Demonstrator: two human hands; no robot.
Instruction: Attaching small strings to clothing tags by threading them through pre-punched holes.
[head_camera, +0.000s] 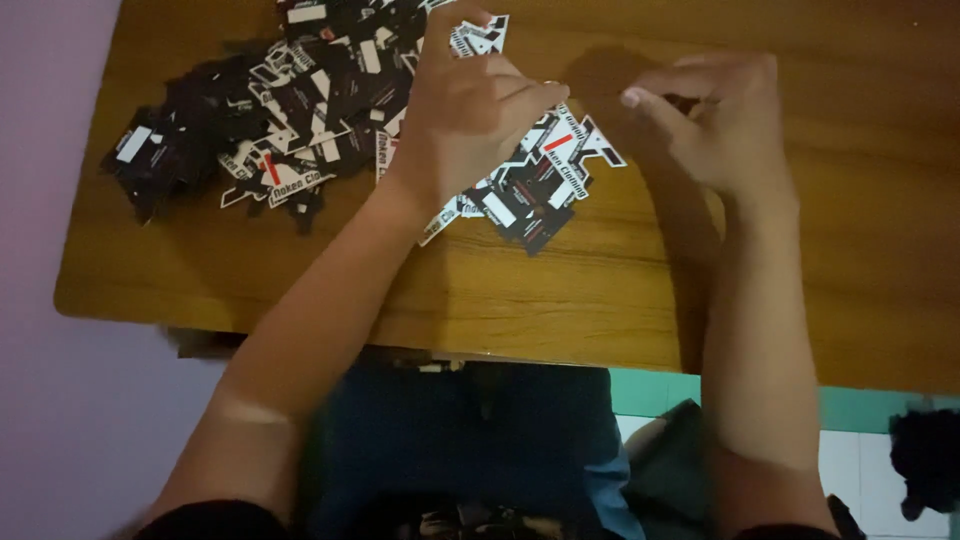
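Left hand (470, 110) closed on thin black-and-white card tags (540, 180), right hand (715, 120) pinched together; light, stiff, likely best gripped by edges.

A loose heap of black, white and red printed card tags (300, 110) lies spread flat across the table's far left, overlapping.

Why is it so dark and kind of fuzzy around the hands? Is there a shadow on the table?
In the head view the light is dim; the left hand and right hand look soft and slightly blurred, they cast dark shadows on the wooden table, and the pile of black, white and red card tags is murky, with small details hard to make out.
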